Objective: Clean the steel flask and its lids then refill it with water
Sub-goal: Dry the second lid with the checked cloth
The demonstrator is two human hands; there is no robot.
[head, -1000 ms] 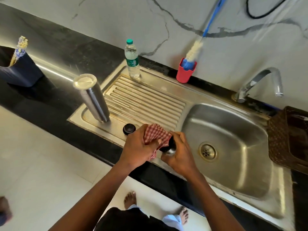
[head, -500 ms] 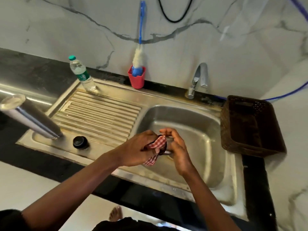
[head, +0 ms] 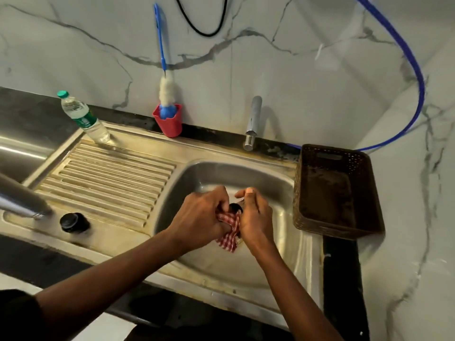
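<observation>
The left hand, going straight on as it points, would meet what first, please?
Probably the dark lid held by the right hand, right past the cloth the left hand grips; depth is unclear.

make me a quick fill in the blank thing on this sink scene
The left hand grips a checked cloth, white and ____, against the small dark lid held by the right hand.
The white-bristled bottle brush in the red plastic cup has a ____ handle.
The clear plastic bottle has a ____ cap.
Missing: red; blue; green.
</observation>
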